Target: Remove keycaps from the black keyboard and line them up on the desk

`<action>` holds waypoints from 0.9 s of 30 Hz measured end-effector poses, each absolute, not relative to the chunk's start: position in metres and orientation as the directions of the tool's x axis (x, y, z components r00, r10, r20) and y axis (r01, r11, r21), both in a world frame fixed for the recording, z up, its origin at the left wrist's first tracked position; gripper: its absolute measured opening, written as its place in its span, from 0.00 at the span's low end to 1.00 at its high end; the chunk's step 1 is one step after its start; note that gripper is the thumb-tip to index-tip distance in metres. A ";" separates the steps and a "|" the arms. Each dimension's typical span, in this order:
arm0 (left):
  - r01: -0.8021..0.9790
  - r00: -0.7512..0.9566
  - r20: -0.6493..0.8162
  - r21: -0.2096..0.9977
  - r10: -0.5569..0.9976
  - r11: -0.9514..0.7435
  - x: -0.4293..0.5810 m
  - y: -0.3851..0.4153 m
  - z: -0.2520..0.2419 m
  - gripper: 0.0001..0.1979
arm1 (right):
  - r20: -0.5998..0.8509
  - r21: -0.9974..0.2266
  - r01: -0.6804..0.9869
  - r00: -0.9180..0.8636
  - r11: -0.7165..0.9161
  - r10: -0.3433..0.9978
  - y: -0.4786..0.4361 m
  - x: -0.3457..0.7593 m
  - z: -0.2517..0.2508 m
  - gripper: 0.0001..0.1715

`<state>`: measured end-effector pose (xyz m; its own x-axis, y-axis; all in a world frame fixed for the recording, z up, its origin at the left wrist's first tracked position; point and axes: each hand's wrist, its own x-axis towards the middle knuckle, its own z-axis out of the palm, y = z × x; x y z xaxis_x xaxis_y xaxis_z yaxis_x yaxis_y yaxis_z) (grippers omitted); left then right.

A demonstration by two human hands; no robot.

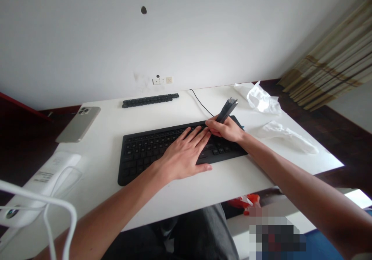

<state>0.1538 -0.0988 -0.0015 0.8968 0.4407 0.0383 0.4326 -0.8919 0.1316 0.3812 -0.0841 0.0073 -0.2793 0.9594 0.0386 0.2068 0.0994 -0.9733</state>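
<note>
A black keyboard (pixel 145 147) lies at a slant on the white table. Across its middle rests my left hand (pixel 186 153), flat with fingers stretched out and the thumb over the front edge. My right hand (pixel 225 129) is closed around a dark, thick handheld tool (pixel 227 110), its upper end pointing up and its lower end hidden by my fingers, over the right part of the keyboard. Behind the keyboard lies a row of loose black keycaps (pixel 150 100). Some key places under my hands are hidden.
A phone (pixel 83 124) lies at the back left, with a white device (pixel 43 186) and white cables (pixel 68 209) nearer me. Crumpled white wrappings (pixel 263 99) lie at the right. A thin black cable (pixel 202 104) runs behind the keyboard. Below the front edge is a red bag (pixel 247 202).
</note>
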 end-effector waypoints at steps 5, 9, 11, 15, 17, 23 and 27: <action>0.435 0.897 0.028 0.125 0.442 -0.892 0.155 -0.099 -0.001 0.49 | 0.037 -0.974 0.207 -0.279 0.098 0.960 -0.084 0.381 0.007 0.32; 0.436 0.897 0.020 0.126 0.442 -0.891 0.155 -0.099 0.000 0.50 | 0.026 -0.979 0.189 -0.273 0.080 0.962 -0.085 0.380 0.008 0.32; 0.437 0.897 0.019 0.130 0.443 -0.890 0.154 -0.099 0.000 0.50 | 0.023 -0.982 0.177 -0.265 0.072 0.964 -0.084 0.381 0.006 0.32; 0.442 0.891 0.042 0.153 0.453 -0.884 0.155 -0.099 -0.003 0.49 | 0.022 -0.985 0.158 -0.267 0.067 0.964 -0.083 0.383 0.001 0.32; 0.444 0.886 0.058 0.174 0.459 -0.879 0.155 -0.097 -0.003 0.49 | 0.019 -0.984 0.164 -0.273 0.066 0.962 -0.083 0.385 -0.001 0.31; 0.438 0.882 0.082 0.224 0.464 -0.871 0.158 -0.093 -0.001 0.49 | 0.003 -0.978 0.201 -0.256 0.056 0.967 -0.083 0.386 0.000 0.30; 0.435 0.878 0.104 0.234 0.467 -0.870 0.158 -0.094 -0.002 0.49 | 0.003 -0.977 0.206 -0.242 0.054 0.970 -0.083 0.384 0.003 0.31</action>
<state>0.1583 -0.0936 -0.0023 0.8783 0.4668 0.1035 0.4348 -0.8697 0.2336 0.3840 -0.0833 0.0033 -0.2423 0.9702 0.0025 0.2057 0.0539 -0.9771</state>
